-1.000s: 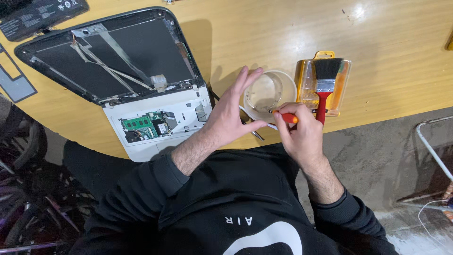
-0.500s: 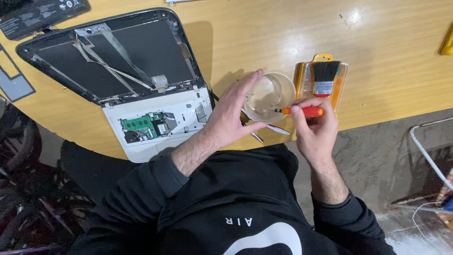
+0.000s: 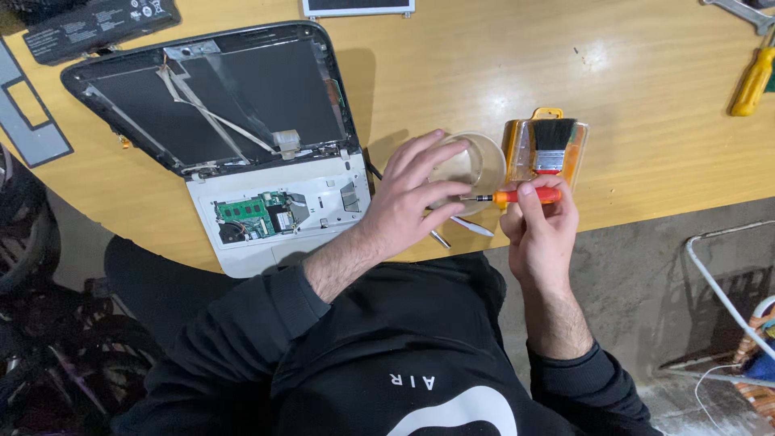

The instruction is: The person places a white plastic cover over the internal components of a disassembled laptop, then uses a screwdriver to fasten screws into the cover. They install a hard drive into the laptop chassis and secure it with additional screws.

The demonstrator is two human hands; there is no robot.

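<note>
Risk sits first at the right hand (image 3: 539,230), which is clenched around the small orange-handled precision screwdriver with a thin dark metal shaft (image 3: 517,196); the shaft points sideways toward the left hand (image 3: 410,202), whose fingers are spread and grasp nothing, fingertips resting at the rim of the round clear plastic bowl (image 3: 476,165). A slip of the narrow tip could prick those fingers, and a push on the light, smooth bowl, which stands near the table edge just beyond both hands, could tip it off; whether it holds anything cannot be told. Just under the left hand lie slim pale pry tools (image 3: 468,227), partly hidden, near enough to the edge to be knocked down. Just beyond the right hand lies a flat paintbrush with black bristles, a metal band and a red handle (image 3: 551,148), resting on an orange plastic case (image 3: 511,141). To the left of the left hand lies the opened white laptop with a dark lid shell (image 3: 234,153): flat ribbon cables and a green circuit board show bare, and a dragged sleeve could snag them. Far beyond the right hand lies a yellow-handled screwdriver (image 3: 753,81) on the glossy wooden table (image 3: 646,73); far beyond the laptop, a black battery pack (image 3: 97,28).
</note>
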